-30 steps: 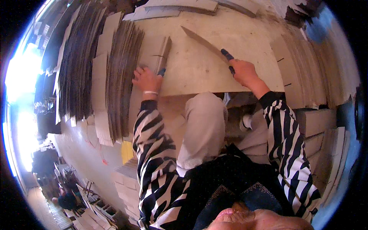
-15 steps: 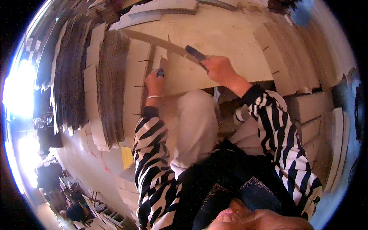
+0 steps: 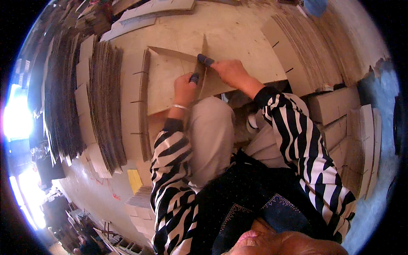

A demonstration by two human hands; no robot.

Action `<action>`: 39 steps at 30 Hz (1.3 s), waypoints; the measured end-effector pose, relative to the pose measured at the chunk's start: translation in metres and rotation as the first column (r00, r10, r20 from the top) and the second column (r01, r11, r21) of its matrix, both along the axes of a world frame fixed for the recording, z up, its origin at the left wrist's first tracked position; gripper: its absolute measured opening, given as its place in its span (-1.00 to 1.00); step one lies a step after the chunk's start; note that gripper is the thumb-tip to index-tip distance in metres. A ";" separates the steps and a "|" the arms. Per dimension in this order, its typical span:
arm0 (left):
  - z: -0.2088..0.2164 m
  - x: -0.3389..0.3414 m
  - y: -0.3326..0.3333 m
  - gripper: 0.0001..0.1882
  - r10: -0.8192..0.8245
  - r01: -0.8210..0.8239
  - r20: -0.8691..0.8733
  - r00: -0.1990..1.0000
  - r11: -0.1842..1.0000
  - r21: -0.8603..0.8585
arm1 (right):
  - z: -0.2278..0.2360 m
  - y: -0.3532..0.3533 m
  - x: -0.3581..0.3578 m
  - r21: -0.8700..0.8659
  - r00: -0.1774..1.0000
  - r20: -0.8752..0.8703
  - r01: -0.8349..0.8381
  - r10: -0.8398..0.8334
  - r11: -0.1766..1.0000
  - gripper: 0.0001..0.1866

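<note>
My left hand [image 3: 185,90], dark covering on a fingertip, is closed on a narrow cardboard strip [image 3: 203,80] standing on edge and pointing away from me. A second cardboard strip [image 3: 173,54] runs off to the far left from the fingers of my right hand [image 3: 233,73]. That hand pinches its near end, also with a dark fingertip covering. Both strips meet in front of my hands; whether they are slotted into each other I cannot tell. Beneath them lies a pale wooden board [image 3: 242,36], its near edge by my knees.
Slotted cardboard pieces [image 3: 132,89] stand just left of my left hand, with thicker cardboard stacks [image 3: 104,97] beyond. Another slotted stack [image 3: 293,51] stands at the right. More cardboard [image 3: 155,10] lies along the far edge. Boxes [image 3: 335,104] are beside my right arm.
The strip in my right hand has come down and across the strip in my left hand, so they now meet. My left hand has moved right, closer to my right hand. The view has shifted somewhat.
</note>
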State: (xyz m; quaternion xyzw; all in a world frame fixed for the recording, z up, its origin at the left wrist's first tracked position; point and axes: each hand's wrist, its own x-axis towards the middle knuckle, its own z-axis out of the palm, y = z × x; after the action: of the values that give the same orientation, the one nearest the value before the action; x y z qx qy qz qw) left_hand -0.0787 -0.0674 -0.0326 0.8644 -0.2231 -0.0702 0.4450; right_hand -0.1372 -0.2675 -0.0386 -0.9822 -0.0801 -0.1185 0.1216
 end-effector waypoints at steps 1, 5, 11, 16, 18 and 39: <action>-0.001 -0.005 -0.008 -0.76 -0.025 0.025 -0.013 1.000 1.000 -0.008 | -0.002 -0.004 -0.003 0.007 1.000 -0.026 0.017 -0.016 1.000 -0.63; 0.007 0.031 0.033 -0.72 0.052 -0.094 0.227 0.972 0.979 0.181 | 0.038 -0.006 0.000 0.032 0.979 -0.176 0.108 -0.100 0.994 -0.60; 0.009 0.085 0.117 -0.65 0.146 -0.650 0.643 0.752 0.322 0.688 | 0.025 -0.026 -0.002 0.025 0.953 -0.218 0.220 -0.210 0.975 -0.65; -0.018 0.095 0.138 -0.71 0.031 -0.602 0.627 0.778 0.321 0.731 | 0.016 -0.019 0.003 0.072 0.987 -0.088 0.141 -0.135 0.987 -0.74; -0.013 0.090 0.143 -0.72 -0.023 -0.570 0.642 0.766 0.439 0.695 | 0.015 -0.014 -0.001 0.097 0.999 0.032 0.016 -0.020 0.995 -0.72; 0.066 0.093 0.100 -0.83 0.255 -0.613 0.673 0.694 0.700 0.367 | 0.042 0.008 -0.016 0.082 0.960 0.274 -0.081 0.056 0.993 -0.63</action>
State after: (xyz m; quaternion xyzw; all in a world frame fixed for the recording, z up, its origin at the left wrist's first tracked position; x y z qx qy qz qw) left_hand 0.0144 0.0323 0.0335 0.9619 -0.0927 0.2440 0.0814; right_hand -0.1531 -0.2600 0.0030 -0.9467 -0.1243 -0.2511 0.1587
